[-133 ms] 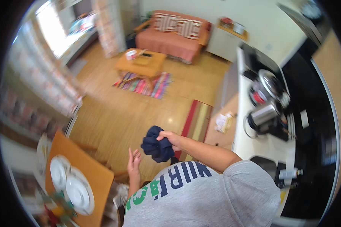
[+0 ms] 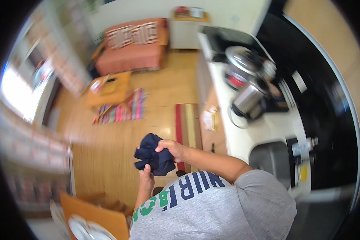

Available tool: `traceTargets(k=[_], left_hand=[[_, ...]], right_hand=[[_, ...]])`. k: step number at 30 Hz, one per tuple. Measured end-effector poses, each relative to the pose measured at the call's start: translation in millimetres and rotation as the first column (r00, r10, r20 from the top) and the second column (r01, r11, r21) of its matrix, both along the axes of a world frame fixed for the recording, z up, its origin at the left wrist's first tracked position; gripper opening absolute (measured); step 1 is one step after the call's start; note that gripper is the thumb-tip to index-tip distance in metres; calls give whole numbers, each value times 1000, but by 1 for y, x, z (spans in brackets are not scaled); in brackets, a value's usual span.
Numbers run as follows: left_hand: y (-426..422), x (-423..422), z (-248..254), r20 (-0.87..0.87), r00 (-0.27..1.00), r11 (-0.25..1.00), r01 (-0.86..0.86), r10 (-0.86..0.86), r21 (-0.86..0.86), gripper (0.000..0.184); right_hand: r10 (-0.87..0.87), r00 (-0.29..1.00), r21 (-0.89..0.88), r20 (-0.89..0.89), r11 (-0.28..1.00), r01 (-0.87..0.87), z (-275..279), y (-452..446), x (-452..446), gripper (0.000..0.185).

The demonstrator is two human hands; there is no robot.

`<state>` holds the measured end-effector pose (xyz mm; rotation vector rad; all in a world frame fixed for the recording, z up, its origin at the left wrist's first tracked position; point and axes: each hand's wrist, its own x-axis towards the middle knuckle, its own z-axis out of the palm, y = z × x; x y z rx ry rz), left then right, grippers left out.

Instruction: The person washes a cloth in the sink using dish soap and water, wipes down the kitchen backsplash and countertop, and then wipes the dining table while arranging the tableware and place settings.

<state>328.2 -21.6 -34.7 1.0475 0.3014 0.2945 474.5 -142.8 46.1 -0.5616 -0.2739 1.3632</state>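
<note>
Head view: dark blue cloth (image 2: 154,156) is bunched up in mid-air, in front of the shirt, above the wood floor (image 2: 160,92). Right hand (image 2: 173,150) closed on its right side, thumb on top. Left hand (image 2: 147,178) pinches the lower edge — thumb over the fabric, fingers mostly hidden.

Room: white counter (image 2: 244,144) runs along the right, carrying a steel kettle (image 2: 247,98), a lidded pot (image 2: 242,62) just behind it, and a sink (image 2: 271,162) at the near end. Striped runner (image 2: 188,128) lies beside the cabinets. Farther off — pink sofa (image 2: 128,58), low wooden table (image 2: 112,90) partly over a multicolour mat (image 2: 126,110). Bottom left: orange-brown table (image 2: 104,212) with white plates (image 2: 86,230), cut off by the frame.
</note>
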Motion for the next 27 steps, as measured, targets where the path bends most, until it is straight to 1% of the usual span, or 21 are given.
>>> traceTargets(k=[1,2,3,5,6,8,9,11,13,14,15,16,17,19,20,21,22,23,25,26,27], left_hand=[[-16,31,0,7,997,997,71,-71,-30,85],[-94,108,58,150,980,973,157,-133,-166,82],[-89,103,72,70,970,966,239,-232,-100,73],[-83,116,83,-58,897,899,436,-438,-40,62],[-85,130,82,-115,855,862,507,-506,-23,62],[-102,164,80,-181,700,716,697,-691,-40,52],[-124,184,79,-178,645,661,748,-743,-51,52],[-181,218,85,-56,463,457,885,-885,89,48],[-236,244,110,-162,320,327,945,-934,-17,46],[-265,253,112,-148,263,259,965,-953,46,47],[-292,257,122,-136,209,195,975,-968,111,49],[-313,259,137,-195,215,153,945,-957,290,52],[-335,272,126,-308,145,10,916,-940,401,55],[-364,263,178,-145,42,-28,894,-988,448,57],[-384,270,176,-155,-17,-95,852,-988,514,55],[-403,267,178,-25,-63,-68,891,-998,450,52],[-422,266,184,69,-125,-87,911,-990,402,50],[-436,265,196,127,-143,-66,875,-982,480,45],[-464,265,206,123,-268,-169,838,-955,518,43],[-476,260,210,107,-299,-199,822,-948,534,39],[-490,254,212,115,-297,-191,819,-948,541,39]], right_hand=[[-127,991,36,29,991,126,5,-26,17,49],[-204,939,-61,275,971,229,87,-98,66,50],[-272,934,-32,231,958,286,64,-109,61,52],[-483,824,93,297,873,479,56,-136,50,54],[-561,792,107,241,826,553,53,-152,49,54],[-752,646,162,133,659,734,62,-192,43,57],[-825,556,181,104,565,805,66,-214,38,58],[-932,353,165,84,362,918,70,-248,27,57],[-979,129,88,158,144,986,74,-268,10,55],[-969,23,79,246,43,996,85,-282,0,54],[-964,-14,81,265,8,997,85,-299,-9,54],[-927,-165,57,337,-155,986,81,-315,-19,55],[-864,-306,35,401,-320,947,78,-326,-32,55],[-797,-450,41,403,-475,879,90,-343,-52,54],[-752,-483,-101,449,-580,809,79,-359,-69,51],[-707,-502,-233,498,-667,708,75,-372,-79,49],[-617,-472,-104,630,-669,736,71,-386,-87,45],[-608,-489,-109,625,-689,717,66,-398,-95,45],[-580,-163,-335,798,-653,680,43,-423,-113,43],[-600,-23,-439,800,-611,659,24,-440,-119,52],[-592,-27,-429,806,-613,663,16,-458,-124,52]])
